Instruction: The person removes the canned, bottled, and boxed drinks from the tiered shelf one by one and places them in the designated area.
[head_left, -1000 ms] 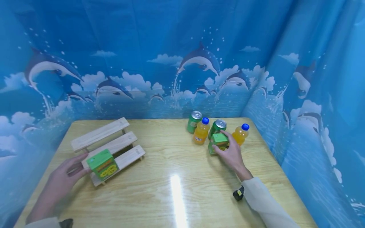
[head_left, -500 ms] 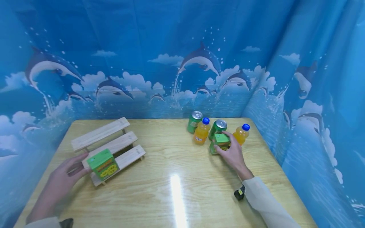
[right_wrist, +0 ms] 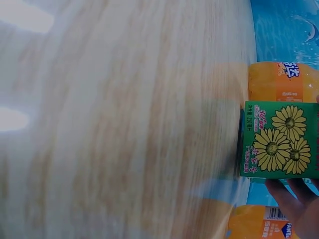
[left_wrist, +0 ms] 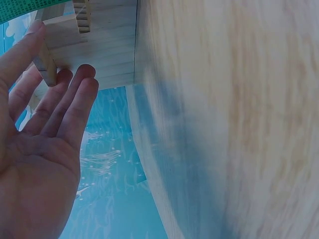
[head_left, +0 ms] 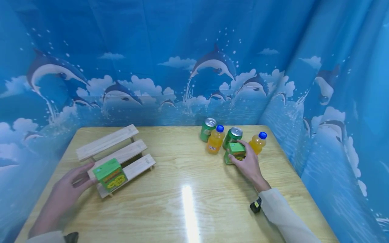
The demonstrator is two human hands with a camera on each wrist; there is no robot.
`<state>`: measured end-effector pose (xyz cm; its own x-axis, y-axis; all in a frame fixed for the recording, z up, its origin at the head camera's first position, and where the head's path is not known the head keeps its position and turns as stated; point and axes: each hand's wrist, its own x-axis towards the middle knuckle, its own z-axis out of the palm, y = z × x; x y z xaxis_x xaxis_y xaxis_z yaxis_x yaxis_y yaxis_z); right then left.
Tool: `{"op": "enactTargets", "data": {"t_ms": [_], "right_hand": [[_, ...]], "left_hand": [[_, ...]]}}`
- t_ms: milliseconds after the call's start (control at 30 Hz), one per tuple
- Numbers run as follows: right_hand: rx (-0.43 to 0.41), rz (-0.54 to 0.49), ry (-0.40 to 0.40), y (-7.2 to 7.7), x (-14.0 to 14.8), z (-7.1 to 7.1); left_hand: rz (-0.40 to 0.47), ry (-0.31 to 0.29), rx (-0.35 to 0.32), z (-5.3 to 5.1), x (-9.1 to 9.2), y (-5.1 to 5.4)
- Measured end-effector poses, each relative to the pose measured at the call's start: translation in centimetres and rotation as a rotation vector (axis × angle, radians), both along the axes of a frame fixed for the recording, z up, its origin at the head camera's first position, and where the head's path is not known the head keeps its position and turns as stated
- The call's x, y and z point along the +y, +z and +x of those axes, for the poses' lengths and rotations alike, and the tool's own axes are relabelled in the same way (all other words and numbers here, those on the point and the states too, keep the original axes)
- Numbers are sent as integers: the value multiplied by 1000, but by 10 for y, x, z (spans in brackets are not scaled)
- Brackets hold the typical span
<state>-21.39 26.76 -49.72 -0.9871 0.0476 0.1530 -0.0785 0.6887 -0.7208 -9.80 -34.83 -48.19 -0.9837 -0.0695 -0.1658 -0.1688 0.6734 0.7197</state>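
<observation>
In the head view my left hand [head_left: 67, 189] is at the left end of a three-tier wooden step shelf [head_left: 106, 141]. A green drink carton [head_left: 110, 175] with yellow flowers stands on its lowest tier. Thumb and index fingertips lie close to the carton's left side. The left wrist view shows that hand [left_wrist: 45, 149] with fairly straight fingers by the shelf end [left_wrist: 109, 45]; only a strip of green carton [left_wrist: 25, 9] shows above. My right hand [head_left: 249, 163] grips a second green drink carton [head_left: 235, 150] between thumb and fingers, and its flowered face [right_wrist: 279, 144] fills the right wrist view's edge.
Behind the right carton stand two green cans [head_left: 208, 129] with silver tops. Orange drink bottles with blue caps flank it, one left [head_left: 215, 140], one right [head_left: 257, 143]. A dolphin-print curtain [head_left: 170, 60] closes off the table's [head_left: 164, 209] back and sides.
The right hand and its carton have shifted slightly to the right, mostly in the first half second. The left hand and the shelf carton stay where they were.
</observation>
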Motion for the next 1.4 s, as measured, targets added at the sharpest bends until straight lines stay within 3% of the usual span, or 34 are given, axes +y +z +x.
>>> {"op": "enactTargets", "data": {"t_ms": [467,700,967,1200,1400], "right_hand": [[10,12,-13,-3,2,0],[-1,21,-2,-2,1,-1],[-12,33,-1,-3,2,-2],[-41,37,-15,2,2,0],[-13,29,-24,6,1,0]], "left_hand": [[5,-23,13,-1,-1,-1],[22,-7,-16,-2,0,3],[-9,-18,16,-3,-2,0],[11,-7,4,-1,0,0],[10,-6,8,-1,1,1]]}}
